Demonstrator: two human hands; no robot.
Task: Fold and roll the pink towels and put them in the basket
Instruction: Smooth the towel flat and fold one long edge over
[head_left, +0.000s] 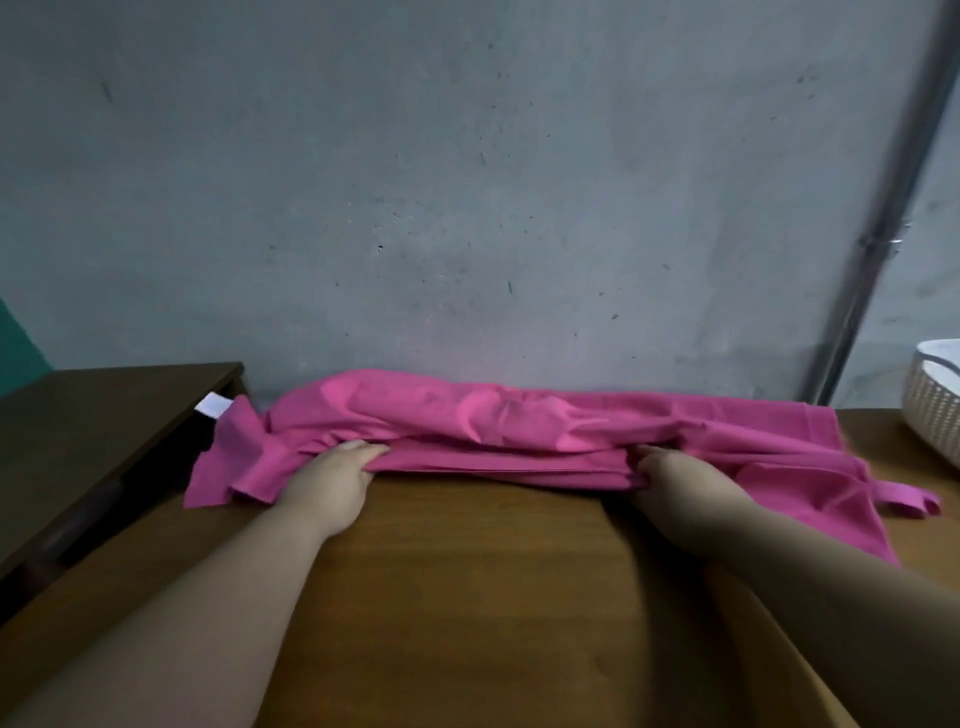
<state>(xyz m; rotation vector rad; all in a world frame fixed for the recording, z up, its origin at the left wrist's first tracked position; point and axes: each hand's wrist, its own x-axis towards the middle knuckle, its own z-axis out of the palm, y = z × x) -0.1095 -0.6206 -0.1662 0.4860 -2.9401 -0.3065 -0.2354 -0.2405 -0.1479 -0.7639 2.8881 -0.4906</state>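
Note:
A pink towel (498, 421) lies bunched in a long heap across the back of the wooden table (467, 582), against the grey wall. My left hand (332, 478) grips the heap's near edge toward its left end, fingers curled into the cloth. My right hand (680, 488) grips the same near edge toward the right end. Between the hands the near edge shows several flat stacked layers. Loose pink corners hang out at both ends. The white woven basket (932, 415) stands at the far right of the table, cut off by the frame edge.
A darker brown table (93, 415) stands to the left, with a narrow gap between it and my table. A grey pipe (878, 208) runs up the wall at the right. A small white tag (212, 405) shows beside the towel's left end.

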